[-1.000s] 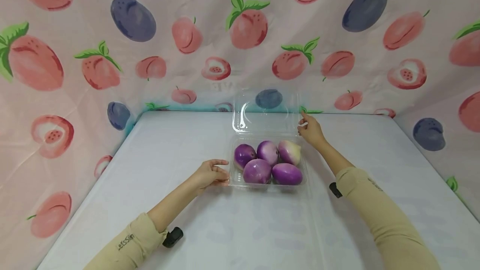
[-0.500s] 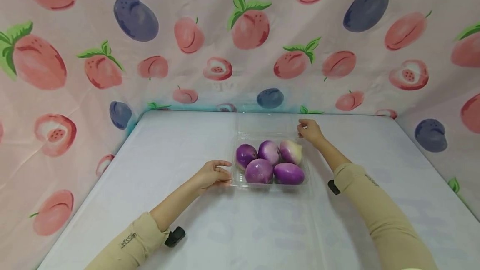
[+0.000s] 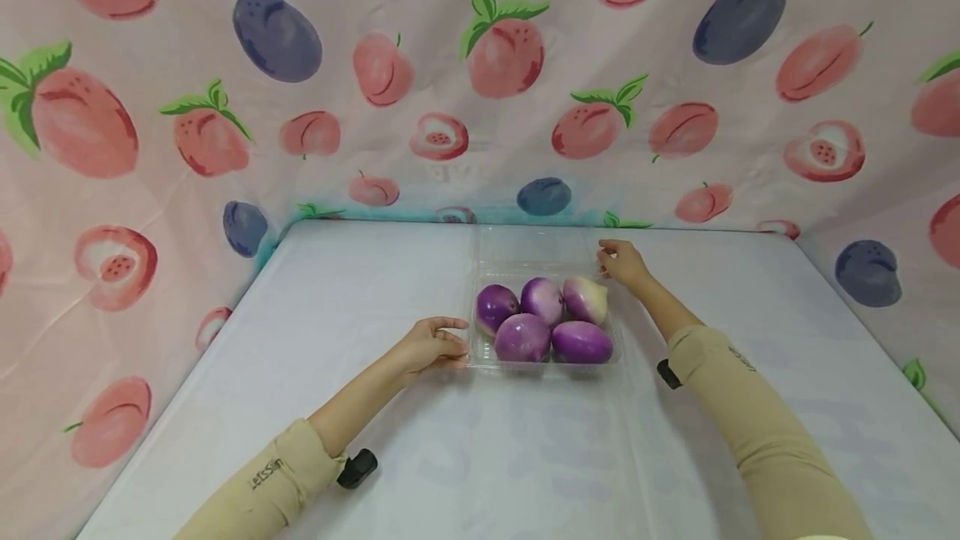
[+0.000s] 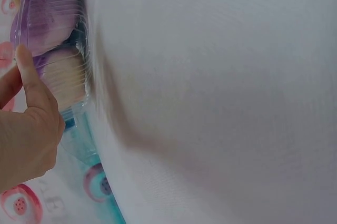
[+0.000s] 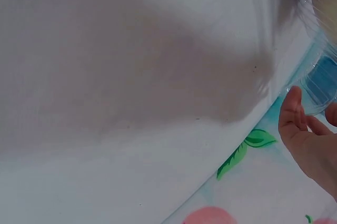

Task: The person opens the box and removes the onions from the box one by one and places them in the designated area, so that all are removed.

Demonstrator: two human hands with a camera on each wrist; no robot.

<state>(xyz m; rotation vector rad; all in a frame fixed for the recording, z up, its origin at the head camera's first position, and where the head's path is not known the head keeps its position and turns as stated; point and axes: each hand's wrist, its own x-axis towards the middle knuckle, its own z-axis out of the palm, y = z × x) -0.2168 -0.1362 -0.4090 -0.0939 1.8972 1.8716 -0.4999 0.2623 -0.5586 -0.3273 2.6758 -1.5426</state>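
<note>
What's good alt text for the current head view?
Five purple vegetables sit in a clear plastic box with its lid folded open on a white table. A left hand holds the box's left edge; the right hand is at the lid's right edge. Fruit-print cloth hangs behind.

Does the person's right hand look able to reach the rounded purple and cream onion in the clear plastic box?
Likely yes. The rectangular clear plastic lid is folded back, leaving the box open from above, and the right hand is near the purple and cream onion.
</note>
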